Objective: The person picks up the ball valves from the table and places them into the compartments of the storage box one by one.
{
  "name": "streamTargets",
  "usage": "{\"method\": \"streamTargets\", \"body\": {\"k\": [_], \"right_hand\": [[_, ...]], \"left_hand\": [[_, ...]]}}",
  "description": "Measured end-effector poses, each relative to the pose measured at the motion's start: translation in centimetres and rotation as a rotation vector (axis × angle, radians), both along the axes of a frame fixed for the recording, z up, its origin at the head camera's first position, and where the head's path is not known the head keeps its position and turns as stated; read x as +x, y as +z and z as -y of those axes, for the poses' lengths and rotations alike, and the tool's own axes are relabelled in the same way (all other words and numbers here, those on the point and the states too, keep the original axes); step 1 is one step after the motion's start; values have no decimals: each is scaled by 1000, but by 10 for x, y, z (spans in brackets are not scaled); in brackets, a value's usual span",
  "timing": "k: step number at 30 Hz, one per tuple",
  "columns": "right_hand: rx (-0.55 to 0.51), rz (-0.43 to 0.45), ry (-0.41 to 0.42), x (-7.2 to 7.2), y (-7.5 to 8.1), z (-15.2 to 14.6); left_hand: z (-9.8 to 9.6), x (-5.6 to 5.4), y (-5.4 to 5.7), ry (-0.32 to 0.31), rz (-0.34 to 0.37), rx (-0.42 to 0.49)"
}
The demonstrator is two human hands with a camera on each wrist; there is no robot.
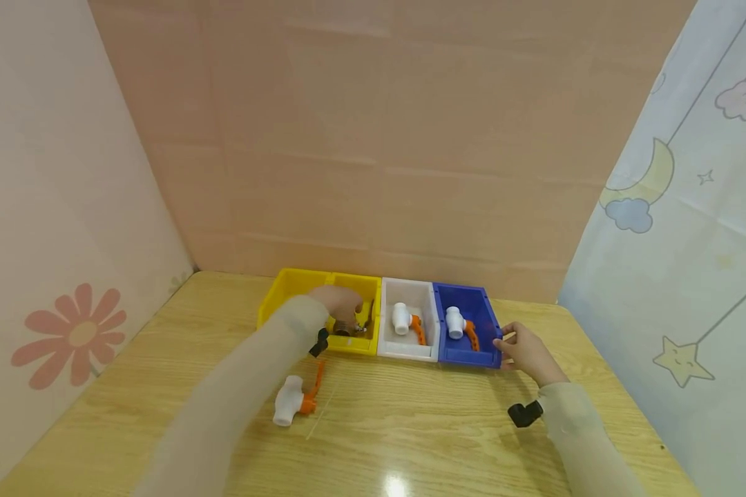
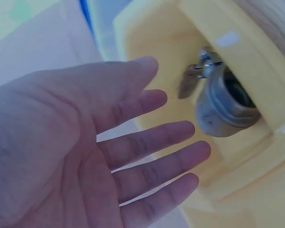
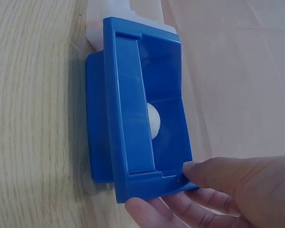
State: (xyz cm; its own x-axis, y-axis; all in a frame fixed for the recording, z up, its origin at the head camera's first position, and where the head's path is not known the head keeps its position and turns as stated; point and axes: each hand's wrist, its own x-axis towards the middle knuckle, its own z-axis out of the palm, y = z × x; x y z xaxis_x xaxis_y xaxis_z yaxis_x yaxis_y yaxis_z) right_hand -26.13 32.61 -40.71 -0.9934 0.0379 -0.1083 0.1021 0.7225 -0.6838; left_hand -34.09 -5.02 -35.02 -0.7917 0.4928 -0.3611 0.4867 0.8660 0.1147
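My left hand reaches into the right one of two yellow bins, its fingers extended and slightly spread with nothing held. Just past the fingertips in the left wrist view lies a metal ball valve, with a threaded round mouth and a small lever. At the far right of the row, my right hand grips the front right corner of the blue bin. The thumb rests on its rim and the fingers are outside, below. Inside the blue bin is a white ball valve with an orange handle.
Between yellow and blue stands a white bin holding another white valve with an orange handle. A third such valve lies on the wooden table in front, beside a thin pale strip. A wall covering rises right behind the bins.
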Motion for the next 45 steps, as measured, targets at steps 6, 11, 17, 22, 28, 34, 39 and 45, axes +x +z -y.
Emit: {"method": "streamTargets", "body": {"k": [6, 11, 17, 22, 28, 34, 39, 45], "right_hand": [[-4, 5, -4, 0, -1, 0], [0, 5, -6, -1, -1, 0], [3, 7, 0, -1, 1, 2], [7, 6, -2, -2, 1, 2], [13, 7, 4, -1, 0, 2], [7, 10, 1, -1, -1, 3], [2, 6, 2, 0, -2, 3], [11, 3, 8, -1, -1, 1]], "left_hand": [[10, 11, 12, -7, -15, 91], [18, 23, 18, 4, -35, 133], [26, 35, 17, -12, -55, 161], [32, 48, 17, -39, -102, 188], [39, 62, 12, -29, -189, 257], [48, 73, 7, -5, -229, 308], [56, 81, -3, 39, -211, 284], [63, 89, -18, 89, -210, 251]]}}
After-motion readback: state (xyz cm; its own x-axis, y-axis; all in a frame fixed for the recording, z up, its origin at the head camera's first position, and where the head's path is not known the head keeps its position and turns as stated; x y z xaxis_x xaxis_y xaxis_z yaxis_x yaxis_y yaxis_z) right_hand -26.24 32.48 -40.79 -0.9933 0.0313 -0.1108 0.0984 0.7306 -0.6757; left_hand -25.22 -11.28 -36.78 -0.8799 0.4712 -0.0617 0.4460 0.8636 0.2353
